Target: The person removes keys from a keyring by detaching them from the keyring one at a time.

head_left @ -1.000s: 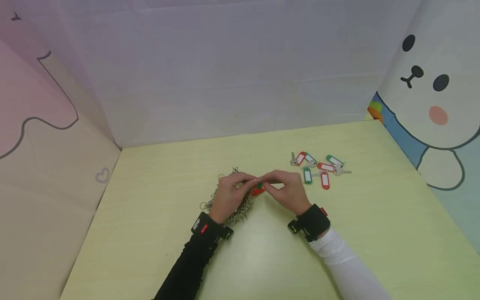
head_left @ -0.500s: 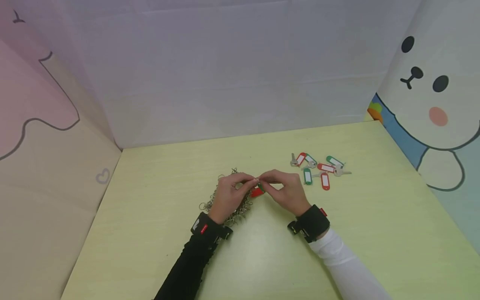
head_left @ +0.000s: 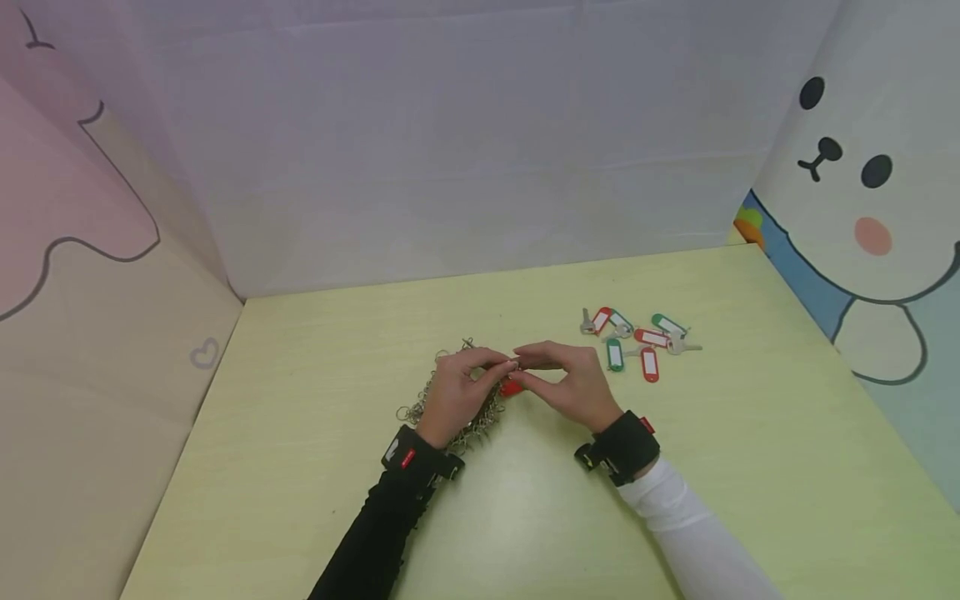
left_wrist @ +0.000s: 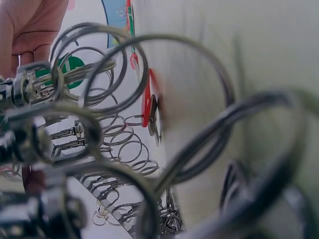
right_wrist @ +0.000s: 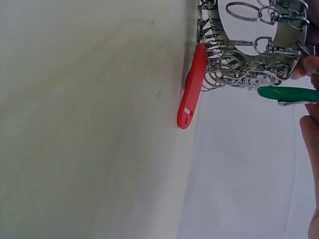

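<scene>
My left hand grips a round metal key ring holder edged with several small clasps and rings. Close against it, my right hand has thumb and fingers brought together at the left fingertips. At that spot a green key tag lies between the right hand's fingers, edge-on in the right wrist view; the head view hides it. The same tag shows behind blurred rings in the left wrist view. Beneath the hands, a red key tag hangs by the clasps, near the tabletop.
Several red and green key tags with keys lie on the pale table, to the right of and behind the right hand. A white cloth backdrop rises at the far edge, with a printed bear face at right.
The green tag has turned out of sight behind the right hand's fingers in the head view. The right thumb has shifted slightly left; both hands otherwise stay in place.
</scene>
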Available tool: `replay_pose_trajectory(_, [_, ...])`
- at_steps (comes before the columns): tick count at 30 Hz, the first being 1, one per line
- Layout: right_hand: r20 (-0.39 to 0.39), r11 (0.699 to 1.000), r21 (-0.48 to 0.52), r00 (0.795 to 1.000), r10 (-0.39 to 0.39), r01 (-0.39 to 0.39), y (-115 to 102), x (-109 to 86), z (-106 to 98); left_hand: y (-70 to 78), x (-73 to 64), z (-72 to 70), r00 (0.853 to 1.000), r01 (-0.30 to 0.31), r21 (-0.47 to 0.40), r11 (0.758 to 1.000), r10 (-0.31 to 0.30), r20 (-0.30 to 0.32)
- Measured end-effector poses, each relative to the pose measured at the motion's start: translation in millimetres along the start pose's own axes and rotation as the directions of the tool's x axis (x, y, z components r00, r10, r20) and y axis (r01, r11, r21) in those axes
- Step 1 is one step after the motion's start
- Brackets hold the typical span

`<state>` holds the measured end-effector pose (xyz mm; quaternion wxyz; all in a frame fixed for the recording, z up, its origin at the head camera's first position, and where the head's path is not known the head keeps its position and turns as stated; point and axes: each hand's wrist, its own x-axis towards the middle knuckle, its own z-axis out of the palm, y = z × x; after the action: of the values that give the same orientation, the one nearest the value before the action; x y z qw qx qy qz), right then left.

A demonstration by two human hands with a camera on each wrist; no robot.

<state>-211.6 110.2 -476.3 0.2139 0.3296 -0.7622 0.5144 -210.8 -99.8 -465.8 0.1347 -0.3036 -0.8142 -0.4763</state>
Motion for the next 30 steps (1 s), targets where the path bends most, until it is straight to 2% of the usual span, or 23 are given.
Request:
replay_pose_trajectory(5, [0.001, 1.0, -0.027, 1.0, 0.014, -0.014, -0.9, -0.3, -0.4, 2.0, 0.2, 0.0, 1.0, 0.019, 0.017, 1.0, -0.019, 0.003])
replay_pose_trajectory(10, [0.016, 1.0, 0.0, 0.999, 0.029, -0.029, 1.4, -0.2, -1.3, 1.4, 0.5, 0.4, 1.0, 0.03, 0.027, 0.999, -0.03, 0.004])
replay_pose_trajectory(15, [0.034, 0.997, 0.034, 0.997, 0.07, -0.072, 3.0, -0.2, -1.3, -1.4, 0.3, 1.7, 1.0, 0.018, 0.039, 0.999, -0.018, 0.003])
replay_pose_trajectory(20, [0.051, 0.994, 0.02, 0.993, 0.109, -0.111, 2.9, -0.8, -0.7, -3.2, -0.3, 2.8, 1.0, 0.006, 0.054, 0.999, -0.006, 0.001])
replay_pose_trajectory(25, [0.052, 0.994, 0.03, 0.993, 0.107, -0.109, 5.0, -2.0, -0.8, -3.6, -0.8, 4.4, 1.0, -0.004, 0.093, 0.996, 0.004, -0.004])
replay_pose_trajectory(30, [0.069, 0.992, 0.063, 0.992, 0.107, -0.112, 8.0, -3.8, -1.4, -4.4, -1.8, 5.6, 1.0, -0.002, 0.079, 0.997, 0.002, -0.002])
